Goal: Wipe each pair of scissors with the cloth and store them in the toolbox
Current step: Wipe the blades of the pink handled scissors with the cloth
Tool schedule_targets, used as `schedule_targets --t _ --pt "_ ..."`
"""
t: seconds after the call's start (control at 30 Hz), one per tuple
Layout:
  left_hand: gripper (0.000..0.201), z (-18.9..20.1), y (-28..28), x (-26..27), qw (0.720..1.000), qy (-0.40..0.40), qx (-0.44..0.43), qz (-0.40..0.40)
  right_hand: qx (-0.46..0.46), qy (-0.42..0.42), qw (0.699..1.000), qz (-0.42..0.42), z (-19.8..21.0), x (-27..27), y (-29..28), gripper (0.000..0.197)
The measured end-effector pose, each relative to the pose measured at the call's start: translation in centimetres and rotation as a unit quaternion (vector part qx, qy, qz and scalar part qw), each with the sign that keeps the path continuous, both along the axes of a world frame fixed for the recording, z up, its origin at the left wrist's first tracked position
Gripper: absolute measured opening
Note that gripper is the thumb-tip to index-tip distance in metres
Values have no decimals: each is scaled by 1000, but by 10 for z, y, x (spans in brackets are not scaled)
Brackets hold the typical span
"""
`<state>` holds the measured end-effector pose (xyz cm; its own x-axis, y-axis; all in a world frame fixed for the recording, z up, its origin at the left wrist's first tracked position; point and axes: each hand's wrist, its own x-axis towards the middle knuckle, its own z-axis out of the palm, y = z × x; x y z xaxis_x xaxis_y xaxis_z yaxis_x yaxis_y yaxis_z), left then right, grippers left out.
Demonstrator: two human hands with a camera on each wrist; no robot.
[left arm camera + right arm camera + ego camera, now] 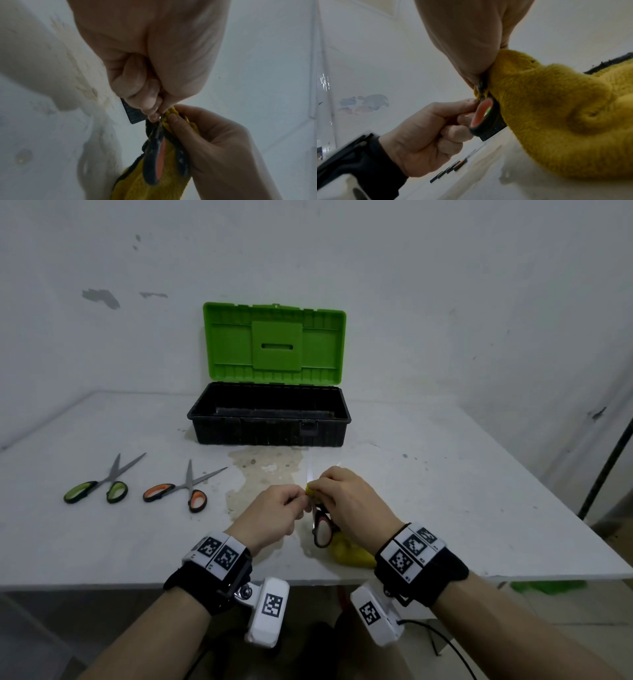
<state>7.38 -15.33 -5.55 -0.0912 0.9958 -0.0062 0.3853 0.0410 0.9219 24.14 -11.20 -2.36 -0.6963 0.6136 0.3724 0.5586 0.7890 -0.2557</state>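
Red-handled scissors (322, 531) are held low over the table's front, blades pointing away toward the toolbox. My left hand (303, 500) pinches them near the pivot, seen close in the left wrist view (154, 115). My right hand (317, 487) pinches a yellow cloth (349, 554) around the scissors just ahead of the handles. The rest of the cloth (556, 115) hangs down beneath the red handle loop (483, 113) onto the table. The blades are blurred. Green-handled scissors (97, 489) and orange-handled scissors (181, 491) lie half open at the left.
The black toolbox (267, 424) stands at the back centre, its green lid (274, 344) upright against the wall. A brownish stain (260, 470) marks the white table (445, 491) between the box and my hands. The table's front edge runs just below my wrists.
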Motion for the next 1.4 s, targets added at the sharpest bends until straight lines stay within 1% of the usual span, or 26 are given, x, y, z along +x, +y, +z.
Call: schedule_targets --t 0.1,0.2,0.23,0.37,0.43,0.53,0.6,0.73,0.87,0.93,1.03,1.13,1.2,1.23,1.3,1.33,1.37,1.4 --pt "27 -3 0 -2 1000 1 4 15 -7 -49 998 27 4 2 0 19" --pt "27 -3 0 -6 1000 2 2 29 -34 -94 994 44 5 8 3 21" --pt "27 -2 -1 -7 1000 7 0 26 -40 -97 994 40 6 10 4 21" --pt "28 3 0 -4 1000 16 4 9 -23 -44 999 11 14 9 8 23" --pt "27 3 1 -2 1000 14 11 10 -22 -64 997 35 13 5 2 23" --pt "29 0 0 -4 1000 20 10 11 -13 -118 989 84 8 7 -5 23" --pt "28 -2 -3 -2 999 36 7 5 0 -138 987 86 10 8 0 22" --pt "28 -2 -3 1 997 74 20 -3 24 -137 988 75 13 5 3 21" --pt "32 -3 -2 0 995 93 26 1 41 -182 977 105 5 6 -2 21" --pt "30 -5 -3 1 995 99 21 0 41 -176 977 111 8 8 0 19" --pt "28 -5 -2 0 998 69 14 -5 34 -137 986 93 9 7 0 18" --pt "28 -4 -2 0 1000 19 -12 -7 16 -144 983 113 7 8 -3 16" --pt "26 -3 -4 3 998 -39 -55 -14 -18 -137 985 100 11 11 0 19" --pt "23 -2 -5 4 993 -82 -79 -19 -30 -117 989 84 14 13 3 21" --pt "18 1 -6 6 978 -176 -109 -27 -36 -75 995 54 17 16 7 21" --pt "20 3 -6 7 973 -202 -109 -31 -32 -63 996 47 19 17 7 20" --pt "22 5 -7 7 973 -206 -100 -37 -28 -60 997 45 19 17 7 20" --pt "21 5 -8 7 977 -192 -84 -45 -23 -62 997 45 20 16 6 19"
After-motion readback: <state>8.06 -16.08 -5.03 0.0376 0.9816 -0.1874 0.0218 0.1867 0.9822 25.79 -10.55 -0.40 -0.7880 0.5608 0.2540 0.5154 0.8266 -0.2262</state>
